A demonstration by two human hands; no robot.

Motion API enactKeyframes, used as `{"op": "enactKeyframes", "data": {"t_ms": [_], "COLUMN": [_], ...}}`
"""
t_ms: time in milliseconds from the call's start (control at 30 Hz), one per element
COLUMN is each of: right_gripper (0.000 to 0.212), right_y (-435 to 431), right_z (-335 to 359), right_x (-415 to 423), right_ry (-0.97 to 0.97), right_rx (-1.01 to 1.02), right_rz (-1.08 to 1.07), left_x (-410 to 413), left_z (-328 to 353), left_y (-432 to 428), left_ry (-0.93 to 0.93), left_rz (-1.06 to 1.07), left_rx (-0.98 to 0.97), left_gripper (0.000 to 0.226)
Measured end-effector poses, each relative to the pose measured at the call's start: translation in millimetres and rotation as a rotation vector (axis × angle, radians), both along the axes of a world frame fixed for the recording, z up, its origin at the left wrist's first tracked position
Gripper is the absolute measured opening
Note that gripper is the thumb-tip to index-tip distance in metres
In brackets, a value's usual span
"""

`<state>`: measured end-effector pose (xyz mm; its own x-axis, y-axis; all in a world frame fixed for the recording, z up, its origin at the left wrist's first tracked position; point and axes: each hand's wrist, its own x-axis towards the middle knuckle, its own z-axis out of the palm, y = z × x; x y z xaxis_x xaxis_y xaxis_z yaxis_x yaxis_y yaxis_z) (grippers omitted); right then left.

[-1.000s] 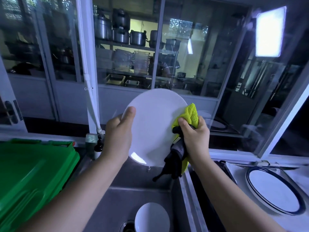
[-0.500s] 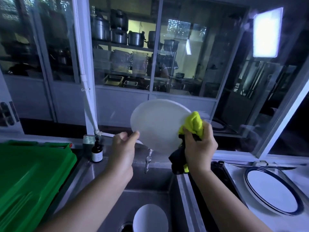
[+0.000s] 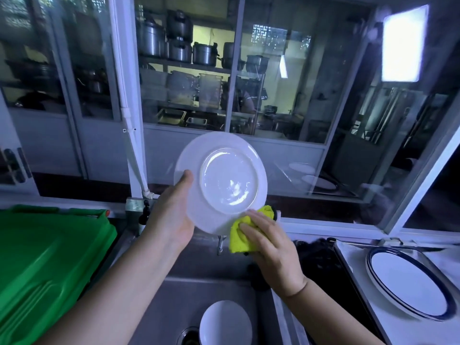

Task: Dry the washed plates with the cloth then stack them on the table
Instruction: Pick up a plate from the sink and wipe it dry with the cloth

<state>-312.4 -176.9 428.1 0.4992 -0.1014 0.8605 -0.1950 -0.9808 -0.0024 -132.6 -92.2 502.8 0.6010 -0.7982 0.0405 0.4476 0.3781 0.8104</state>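
Observation:
My left hand grips a white plate by its left rim and holds it upright above the sink, its underside with the foot ring facing me. My right hand presses a yellow cloth against the plate's lower right rim. A dark part of the cloth is mostly hidden behind my hand. Another white plate lies in the sink below. Blue-rimmed plates are stacked on the table at the right.
A green plastic bin lid fills the left side. A tap hangs under the held plate. A small dark bottle stands behind the sink. Glass windows rise straight ahead.
The plate has turned so that its underside faces me. My right hand with the cloth moved from the plate's right edge down to its lower rim. My left hand shifted its grip up the left rim.

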Motion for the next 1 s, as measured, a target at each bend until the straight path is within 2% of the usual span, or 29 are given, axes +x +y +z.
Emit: {"op": "enactKeyframes", "data": {"t_ms": [67,133,200,333,467,600,700,833,900,1000], "right_gripper": [0.048,0.045,0.043,0.039,0.030,0.029,0.031,0.019,0.022,0.022], "right_y": [-0.7,-4.4,-7.4,-3.1,15.9,19.2,4.1,-17.4,-16.0,-1.0], "right_z": [10.4,27.5,45.6,65.4,66.8,33.6,23.2,53.9,71.9,80.6], "right_x": [-0.5,3.8,11.4,31.6,51.0,39.6,17.5,11.5,19.8,34.3], "right_ry": [-0.103,-0.190,-0.180,-0.158,-0.131,0.027,0.066,-0.027,-0.084,-0.063], "right_rx": [0.189,0.357,0.403,0.320,0.166,0.020,0.066,0.141,0.135,0.078], "right_rz": [-0.068,-0.172,-0.302,-0.396,-0.282,-0.098,-0.127,-0.259,-0.295,-0.249], "left_x": [5.4,4.1,-1.7,-17.4,-24.2,-8.2,2.7,0.5,-5.4,-8.4], "left_z": [-5.4,-9.7,-14.1,-19.0,-16.2,-7.0,-3.5,-6.4,-7.6,-5.9], "left_y": [1.3,3.0,2.6,-1.4,-2.5,-0.2,5.2,4.4,2.5,-0.1], "left_ry": [-0.058,-0.102,-0.148,-0.213,-0.213,-0.188,-0.197,-0.224,-0.235,-0.229], "left_rz": [0.060,0.089,0.083,0.111,0.100,0.155,0.124,0.104,0.083,0.087], "left_rx": [-0.009,-0.004,-0.005,0.003,-0.007,0.019,0.016,0.064,0.069,0.062], "left_gripper": [0.020,0.017,0.016,0.017,0.021,0.027,0.026,0.024,0.025,0.026]}}
